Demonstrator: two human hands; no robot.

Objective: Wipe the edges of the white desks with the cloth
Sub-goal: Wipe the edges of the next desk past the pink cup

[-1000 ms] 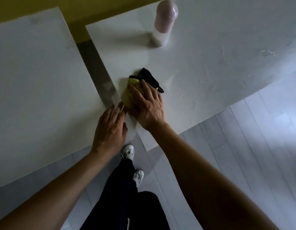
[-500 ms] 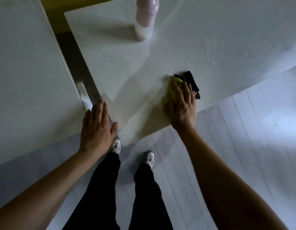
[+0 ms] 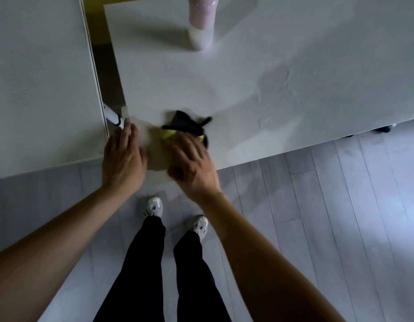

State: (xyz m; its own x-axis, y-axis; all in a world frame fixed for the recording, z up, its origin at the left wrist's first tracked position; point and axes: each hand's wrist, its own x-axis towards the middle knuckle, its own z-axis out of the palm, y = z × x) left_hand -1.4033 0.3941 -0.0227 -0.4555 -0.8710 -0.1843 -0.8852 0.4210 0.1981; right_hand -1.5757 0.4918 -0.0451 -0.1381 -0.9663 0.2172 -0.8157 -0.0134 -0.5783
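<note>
A yellow and black cloth (image 3: 185, 126) lies on the right white desk (image 3: 271, 89), close to its near left corner. My right hand (image 3: 192, 163) presses flat on the cloth with straight fingers, blurred by motion. My left hand (image 3: 123, 159) rests flat on the same corner of that desk, fingers straight, beside the gap. The left white desk (image 3: 38, 77) fills the upper left of the view.
A pink and white bottle (image 3: 201, 22) stands at the far side of the right desk. A narrow gap (image 3: 103, 73) separates the desks, with a white desk leg (image 3: 112, 116) in it. Grey plank floor (image 3: 317, 205) and my legs and white shoes lie below.
My right hand has slid the cloth left along the near edge, back toward the desk's corner and my left hand. The left hand stays on the corner.
</note>
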